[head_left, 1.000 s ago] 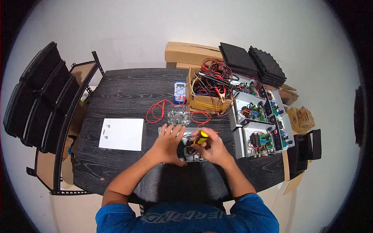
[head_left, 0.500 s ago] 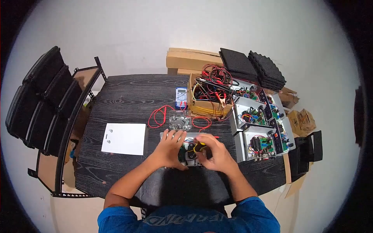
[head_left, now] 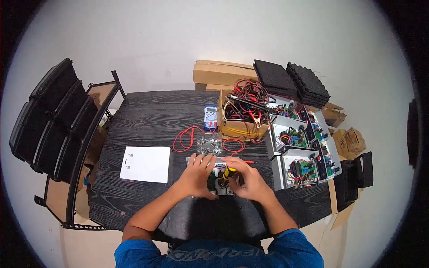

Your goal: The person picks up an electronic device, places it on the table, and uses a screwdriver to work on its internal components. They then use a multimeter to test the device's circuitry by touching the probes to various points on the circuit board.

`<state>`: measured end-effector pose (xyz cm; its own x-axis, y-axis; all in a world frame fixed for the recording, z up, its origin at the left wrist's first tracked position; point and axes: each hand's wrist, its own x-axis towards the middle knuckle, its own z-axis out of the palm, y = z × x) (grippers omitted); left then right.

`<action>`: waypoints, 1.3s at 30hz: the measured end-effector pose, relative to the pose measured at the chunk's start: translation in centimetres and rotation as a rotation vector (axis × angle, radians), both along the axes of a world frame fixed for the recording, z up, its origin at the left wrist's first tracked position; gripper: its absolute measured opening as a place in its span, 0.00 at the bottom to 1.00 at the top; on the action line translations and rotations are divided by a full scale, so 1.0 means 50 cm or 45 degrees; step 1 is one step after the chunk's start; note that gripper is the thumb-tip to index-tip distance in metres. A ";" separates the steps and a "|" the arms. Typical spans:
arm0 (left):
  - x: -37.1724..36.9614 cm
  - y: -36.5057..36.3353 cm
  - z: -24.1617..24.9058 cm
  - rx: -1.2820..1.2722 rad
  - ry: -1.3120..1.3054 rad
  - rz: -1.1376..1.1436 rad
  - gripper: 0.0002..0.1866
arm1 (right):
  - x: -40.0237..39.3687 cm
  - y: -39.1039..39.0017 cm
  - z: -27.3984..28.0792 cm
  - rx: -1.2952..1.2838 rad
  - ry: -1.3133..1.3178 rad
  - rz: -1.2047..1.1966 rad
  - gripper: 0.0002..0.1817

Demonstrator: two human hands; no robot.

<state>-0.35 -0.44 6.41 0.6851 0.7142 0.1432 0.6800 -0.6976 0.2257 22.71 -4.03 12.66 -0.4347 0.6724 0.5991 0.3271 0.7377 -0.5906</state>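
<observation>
In front of me on the dark table sits an open metal casing (head_left: 218,166) with circuit parts and wires inside, mostly covered by my hands. My left hand (head_left: 196,177) spans its left side, fingers over the far edge and thumb toward the near edge. A yellow-and-black screwdriver (head_left: 229,172) is gripped in my right hand (head_left: 251,182), pointing down into the casing; its tip is hidden. Just beyond the casing lies a clear tray (head_left: 209,144) of small metal pieces. To the left rests a white cover plate (head_left: 145,164) with holes.
A blue multimeter (head_left: 210,117) with red leads stands beyond the tray. Beside it, a cardboard box (head_left: 245,133) overflows with cables and clips. Several open electronic units (head_left: 278,172) are stacked on the right. A rack (head_left: 67,210) with black bins flanks the table's left side.
The whole view has shifted slightly, with the scene sitting a little lower. The screwdriver handle looks more upright in my right hand. My left hand stays on the casing.
</observation>
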 end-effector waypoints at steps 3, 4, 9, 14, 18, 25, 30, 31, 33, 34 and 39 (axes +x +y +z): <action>0.001 0.002 -0.001 -0.004 -0.001 -0.002 0.77 | 0.007 -0.010 -0.010 -0.097 -0.084 -0.124 0.37; 0.001 0.002 -0.003 -0.008 -0.007 -0.003 0.77 | 0.010 -0.013 -0.015 -0.142 -0.133 -0.182 0.37; -0.001 0.002 -0.012 -0.020 -0.026 0.002 0.76 | 0.005 -0.010 -0.003 0.078 -0.180 -0.206 0.37; -0.001 -0.001 -0.003 -0.046 -0.035 0.006 0.77 | 0.005 0.003 0.007 0.064 -0.054 -0.042 0.36; -0.002 -0.001 -0.013 -0.021 -0.020 0.007 0.77 | 0.019 -0.005 -0.001 0.005 -0.170 -0.099 0.36; -0.002 0.000 -0.007 -0.037 0.039 -0.005 0.78 | 0.010 -0.006 -0.002 0.010 -0.018 0.046 0.36; 0.000 0.000 -0.008 -0.016 0.047 0.000 0.79 | 0.011 -0.001 -0.006 0.001 0.002 0.028 0.35; 0.000 0.000 -0.010 -0.015 0.044 0.001 0.79 | 0.013 -0.002 -0.010 0.004 -0.012 0.004 0.35; 0.000 -0.001 -0.009 -0.013 0.047 0.006 0.79 | 0.013 -0.003 -0.022 0.006 -0.055 -0.045 0.35; 0.000 -0.002 -0.009 -0.012 0.049 0.008 0.79 | 0.013 -0.004 -0.026 0.006 -0.076 -0.070 0.35; -0.001 -0.001 -0.008 -0.010 0.075 0.007 0.79 | 0.010 -0.006 -0.004 0.035 -0.081 -0.064 0.35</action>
<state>-0.41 -0.50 6.01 0.6884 0.7188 0.0971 0.6959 -0.6923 0.1909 23.20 -4.31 12.46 -0.4384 0.6782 0.5898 0.4003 0.7349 -0.5475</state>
